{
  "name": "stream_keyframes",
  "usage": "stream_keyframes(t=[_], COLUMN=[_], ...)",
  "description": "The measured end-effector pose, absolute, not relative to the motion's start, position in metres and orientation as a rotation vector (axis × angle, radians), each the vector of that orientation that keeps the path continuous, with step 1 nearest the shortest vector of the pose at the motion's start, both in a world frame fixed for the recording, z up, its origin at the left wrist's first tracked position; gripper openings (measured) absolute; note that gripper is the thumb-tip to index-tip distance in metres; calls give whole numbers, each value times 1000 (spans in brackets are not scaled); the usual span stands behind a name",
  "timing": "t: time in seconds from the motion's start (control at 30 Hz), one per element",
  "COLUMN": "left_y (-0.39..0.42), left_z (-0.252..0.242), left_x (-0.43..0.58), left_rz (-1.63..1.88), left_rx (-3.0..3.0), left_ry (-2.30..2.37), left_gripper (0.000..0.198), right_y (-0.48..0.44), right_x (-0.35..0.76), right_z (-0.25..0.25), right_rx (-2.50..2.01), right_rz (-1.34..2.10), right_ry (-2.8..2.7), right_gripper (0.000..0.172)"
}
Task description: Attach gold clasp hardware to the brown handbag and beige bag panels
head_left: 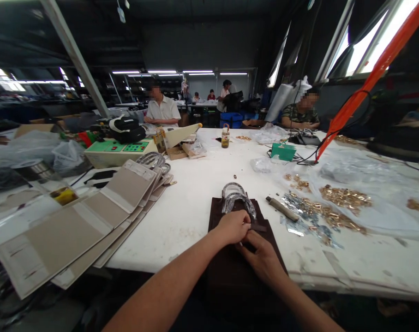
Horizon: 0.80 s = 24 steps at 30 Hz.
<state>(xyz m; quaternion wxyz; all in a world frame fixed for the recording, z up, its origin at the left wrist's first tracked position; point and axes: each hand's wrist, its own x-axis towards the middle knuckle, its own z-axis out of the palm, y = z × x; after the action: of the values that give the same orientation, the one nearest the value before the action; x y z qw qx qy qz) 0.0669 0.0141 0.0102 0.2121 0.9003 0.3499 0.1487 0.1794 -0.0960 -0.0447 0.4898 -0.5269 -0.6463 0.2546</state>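
Note:
A dark brown leather piece (pixel 230 272) lies at the near edge of the white table (pixel 195 193). My left hand (pixel 234 226) rests on it with fingers curled, pinching a small dark strap (pixel 258 227) at its upper part. My right hand (pixel 261 256) is closed on the same piece just below and to the right. Plastic-wrapped curved handles (pixel 235 196) lie at the top of the leather. What my right fingers hold is hidden.
Stacked beige card panels (pixel 88 221) spread at the left. Heaps of gold metal fittings (pixel 344 197) and a small cylindrical tool (pixel 282 208) lie to the right. A green control box (pixel 119 151), a bottle (pixel 225 136) and an orange hose (pixel 368 78) stand farther back. Other people sit at the far side.

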Motion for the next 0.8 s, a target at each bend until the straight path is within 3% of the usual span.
stream_keyframes(t=[0.13,0.2,0.33,0.47,0.57,0.67,0.8], left_y=[13,11,8,8,7,8,16], left_z=[23,21,-4,-25,-25,-17,-13], left_x=[77,73,40,5,1,7,12], left_rz=[566,742,1031,882,769,823,980], left_rx=[2312,2158,2105,2320,2407,2393,2130], left_ry=[844,803,1141,1434,1464,1430,1395], left_gripper=[24,26,32,47,46,45,61], right_y=[-75,-67,-62,-65,-66,-67,-68], right_x=[185,191,206,216,218,217,215], right_z=[-51,-50,-42,-39,-40,-41,-40], right_rx=[-1239,-1274,-1443,-1546,-1528,-1474,-1418], right_rz=[546,510,496,566,603,655,684], right_ry=[-1467,-1383,-1192,-1011,-978,-958,-966], right_gripper=[25,24,26,41,46,46,45])
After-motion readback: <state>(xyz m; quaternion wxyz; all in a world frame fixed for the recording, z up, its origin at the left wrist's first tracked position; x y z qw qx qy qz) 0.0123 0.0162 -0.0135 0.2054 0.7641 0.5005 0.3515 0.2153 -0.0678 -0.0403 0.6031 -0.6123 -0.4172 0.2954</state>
